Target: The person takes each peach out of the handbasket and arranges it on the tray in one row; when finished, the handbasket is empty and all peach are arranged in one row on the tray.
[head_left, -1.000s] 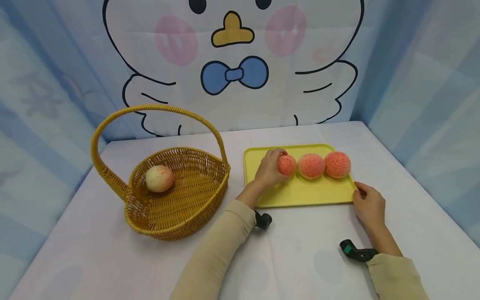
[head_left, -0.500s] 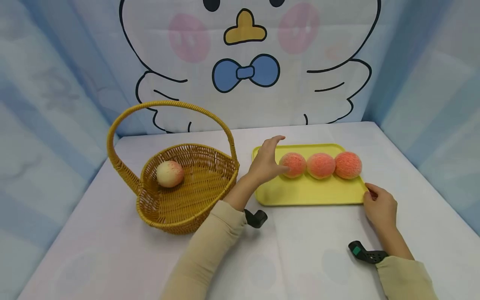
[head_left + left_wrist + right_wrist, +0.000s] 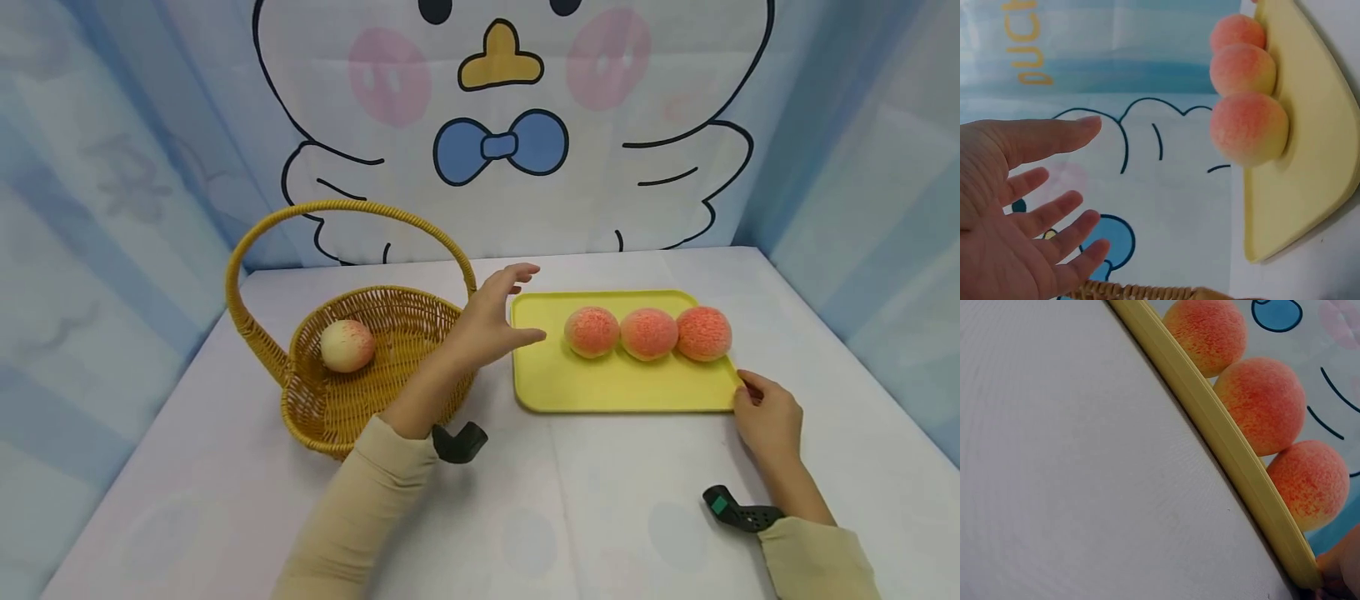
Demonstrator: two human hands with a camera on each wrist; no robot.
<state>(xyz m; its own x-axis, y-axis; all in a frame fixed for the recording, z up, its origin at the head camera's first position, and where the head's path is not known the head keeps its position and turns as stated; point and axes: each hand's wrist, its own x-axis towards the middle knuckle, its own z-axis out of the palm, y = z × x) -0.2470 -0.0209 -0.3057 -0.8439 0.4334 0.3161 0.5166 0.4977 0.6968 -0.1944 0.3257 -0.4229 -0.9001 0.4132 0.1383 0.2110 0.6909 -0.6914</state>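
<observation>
Three pinkish peaches, the left one (image 3: 592,332), the middle one (image 3: 648,334) and the right one (image 3: 703,333), sit in a row on a yellow tray (image 3: 585,387). My left hand (image 3: 483,325) hovers over the right rim of a wicker basket (image 3: 390,392), fingers spread and palm bare, apart from the peaches. Its spread fingers also show in the left wrist view. At the tray's front right corner, my right hand (image 3: 772,421) pinches the edge. A paler peach (image 3: 347,346) lies in the basket's left part.
The basket's tall arched handle (image 3: 348,205) rises behind my left forearm. White cloth (image 3: 600,500) covers the table. A printed curtain (image 3: 510,217) stands behind it, with blue curtains at both sides.
My left hand had its fingers around the left peach, then came off it and drew left to the basket's rim. That peach stays on the tray. The right hand keeps its hold.
</observation>
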